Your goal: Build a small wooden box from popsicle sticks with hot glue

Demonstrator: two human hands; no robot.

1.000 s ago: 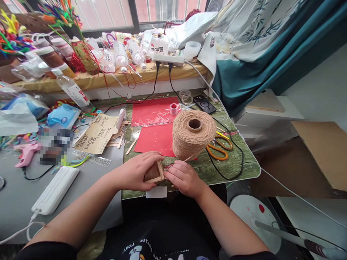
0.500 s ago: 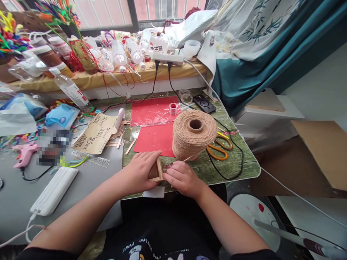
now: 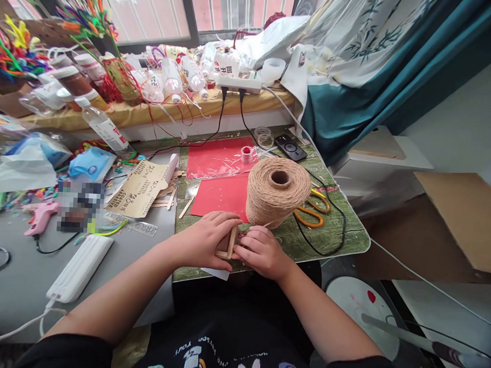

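My left hand (image 3: 203, 238) is wrapped round a small open box of wooden sticks (image 3: 224, 255), held low at the table's front edge. Its thumb lies along the near side and the fingers cover the far side. Curled fingers of my right hand (image 3: 265, 253) meet the box's right edge. A strand of jute twine (image 3: 268, 225) runs from the big spool (image 3: 277, 199) to the right hand; its end is hidden by the fingers. The spool stands upright just beyond that hand. A white piece (image 3: 216, 273) lies under the left hand.
Yellow-handled scissors (image 3: 311, 216) and a black cable lie right of the spool. Red sheets (image 3: 218, 195) lie behind the hands. Sandpaper (image 3: 140, 188), a pink glue gun (image 3: 41, 216) and a white power strip (image 3: 80, 267) are to the left. A phone (image 3: 291, 147) lies farther back.
Both hands and the box have shifted slightly right. The box has turned a little, and my left thumb now reaches farther along its near side. The white piece beneath shows at a different angle.
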